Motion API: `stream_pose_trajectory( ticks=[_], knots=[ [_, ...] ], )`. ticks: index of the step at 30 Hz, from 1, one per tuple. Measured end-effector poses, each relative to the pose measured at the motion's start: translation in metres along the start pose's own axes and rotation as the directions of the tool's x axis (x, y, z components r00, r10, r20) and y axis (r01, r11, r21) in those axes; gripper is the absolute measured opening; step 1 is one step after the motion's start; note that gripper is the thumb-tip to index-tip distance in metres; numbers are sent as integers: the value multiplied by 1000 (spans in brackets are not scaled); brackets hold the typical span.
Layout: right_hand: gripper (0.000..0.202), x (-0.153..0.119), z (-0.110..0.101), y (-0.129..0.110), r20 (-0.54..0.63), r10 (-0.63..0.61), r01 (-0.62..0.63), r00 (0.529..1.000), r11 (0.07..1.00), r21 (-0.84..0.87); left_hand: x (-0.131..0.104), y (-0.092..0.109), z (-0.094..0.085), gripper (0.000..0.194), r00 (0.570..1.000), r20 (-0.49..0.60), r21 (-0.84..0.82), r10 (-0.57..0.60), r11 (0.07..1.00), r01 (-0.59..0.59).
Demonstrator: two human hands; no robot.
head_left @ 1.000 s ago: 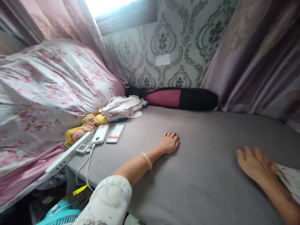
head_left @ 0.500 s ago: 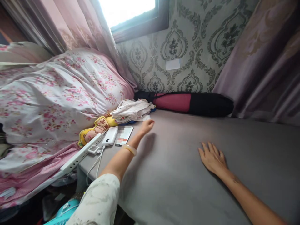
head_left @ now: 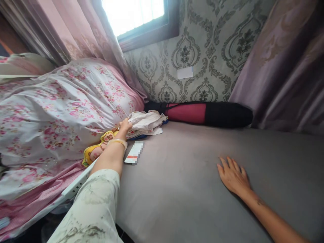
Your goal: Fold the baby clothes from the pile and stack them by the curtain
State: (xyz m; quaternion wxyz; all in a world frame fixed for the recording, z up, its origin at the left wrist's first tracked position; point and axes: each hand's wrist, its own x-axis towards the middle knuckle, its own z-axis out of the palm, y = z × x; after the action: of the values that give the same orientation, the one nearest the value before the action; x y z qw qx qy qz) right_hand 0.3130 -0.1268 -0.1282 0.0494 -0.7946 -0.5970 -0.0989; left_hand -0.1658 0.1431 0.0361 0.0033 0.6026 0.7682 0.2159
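Observation:
My left hand (head_left: 126, 125) is closed on the left edge of a crumpled white cloth (head_left: 146, 121), which lies on a small pile at the back left of the grey surface (head_left: 177, 175). My right hand (head_left: 233, 175) rests palm down on that grey surface, fingers spread, with nothing in it. Just below the cloth pile lies a phone (head_left: 133, 153) with its screen lit. A yellow cushion (head_left: 95, 152) with a cartoon figure is partly hidden behind my left forearm.
A black and red long bag (head_left: 187, 113) lies along the patterned wall. Floral bedding (head_left: 63, 108) is heaped on the left. A white power strip (head_left: 76, 185) runs beside my left sleeve. Curtains hang on both sides.
My left hand has moved left from the grey surface to the white cloth and has taken hold of its edge. My forearm now covers the power bank. My right hand stays flat.

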Motion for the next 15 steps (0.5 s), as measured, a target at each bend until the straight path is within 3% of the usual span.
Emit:
stream_pose_trajectory(
  ticks=[9,12,15],
  knots=[
    [60,-2,-7,-3,-1,5,-5,1000,1000,-29,17,6,3,39,999,14,89,30,996,-31],
    [59,-3,-9,-4,8,14,-14,1000,1000,-23,14,17,1,28,997,50,129,57,990,-63],
    [59,-4,-12,-5,13,11,-11,1000,1000,-20,6,37,-5,24,983,80,176,166,968,-178]
  ],
)
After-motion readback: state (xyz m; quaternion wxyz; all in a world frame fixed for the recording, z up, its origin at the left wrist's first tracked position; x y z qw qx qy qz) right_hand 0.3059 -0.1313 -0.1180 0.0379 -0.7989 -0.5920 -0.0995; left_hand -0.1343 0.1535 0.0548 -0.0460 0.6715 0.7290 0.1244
